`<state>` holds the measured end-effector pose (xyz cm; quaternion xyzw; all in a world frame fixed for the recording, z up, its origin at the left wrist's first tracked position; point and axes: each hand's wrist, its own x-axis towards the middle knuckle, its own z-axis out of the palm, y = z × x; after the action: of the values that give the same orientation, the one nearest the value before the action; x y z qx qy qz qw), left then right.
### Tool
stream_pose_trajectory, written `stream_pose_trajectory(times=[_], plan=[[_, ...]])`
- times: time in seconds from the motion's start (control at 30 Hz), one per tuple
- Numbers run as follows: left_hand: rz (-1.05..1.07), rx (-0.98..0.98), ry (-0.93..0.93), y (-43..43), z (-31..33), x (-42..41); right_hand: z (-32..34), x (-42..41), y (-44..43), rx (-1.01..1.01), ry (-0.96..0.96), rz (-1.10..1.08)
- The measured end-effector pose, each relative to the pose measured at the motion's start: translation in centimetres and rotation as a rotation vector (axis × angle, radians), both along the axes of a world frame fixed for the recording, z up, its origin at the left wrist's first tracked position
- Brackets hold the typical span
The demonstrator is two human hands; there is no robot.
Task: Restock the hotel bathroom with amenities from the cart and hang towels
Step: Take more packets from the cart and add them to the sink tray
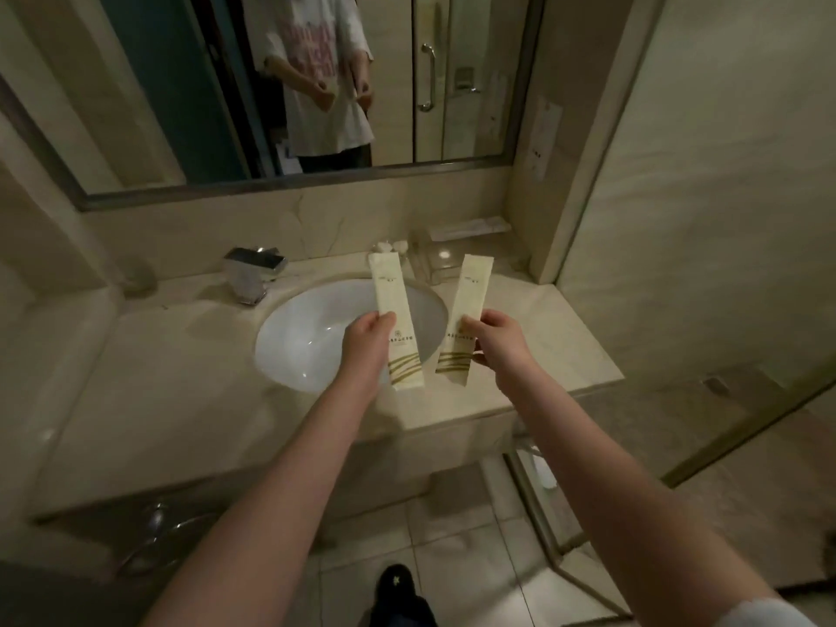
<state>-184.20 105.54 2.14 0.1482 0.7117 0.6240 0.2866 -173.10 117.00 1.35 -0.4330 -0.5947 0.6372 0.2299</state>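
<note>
**Current state.** The left grip [366, 341] pinches a long, flat, cream paper packet with gold stripes [390, 287] at about mid-length, thumb on the printed face. The right grip [497, 341] pinches a second cream striped packet [468, 291] the same way. Both packets stand nearly upright and apart from each other. They hang in the air, the left one directly over the white oval sink basin [316, 346] and the right one over the basin's right rim. Neither touches the beige marble table [158, 377].

**Hazards.**

1. Drop into the basin. Each packet is held by a fingertip pinch on one long edge only. If the pinch loosens during the reach, the packet is likely to fall into the basin. Whether the basin is wet cannot be told; treat any moisture as spoiling the paper wrap.
2. Collision at the rear. The clear acrylic holder [439, 264] and the small white items beside it stand near the wall at the back right. A long packet led in top-first may knock them over.
3. Faucet contact. The chrome block faucet [253, 273] stands left of the basin; keep the left packet clear of it.
4. Creasing. An over-tight pinch may bend the thin packets.
</note>
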Motion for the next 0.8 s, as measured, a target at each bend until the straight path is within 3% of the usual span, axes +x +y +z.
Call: stream_pose_trajectory(times=[0.27, 0.8], plan=[[-0.069, -0.058, -0.039, 12.6, -0.5, -11.4, -1.1, -9.5, 12.0, -0.01, -0.058, -0.116], [-0.122, -0.222, -0.019, 31.9, -6.5, -20.9, -10.2, -21.7, 34.5, -0.484, -0.071, -0.436]])
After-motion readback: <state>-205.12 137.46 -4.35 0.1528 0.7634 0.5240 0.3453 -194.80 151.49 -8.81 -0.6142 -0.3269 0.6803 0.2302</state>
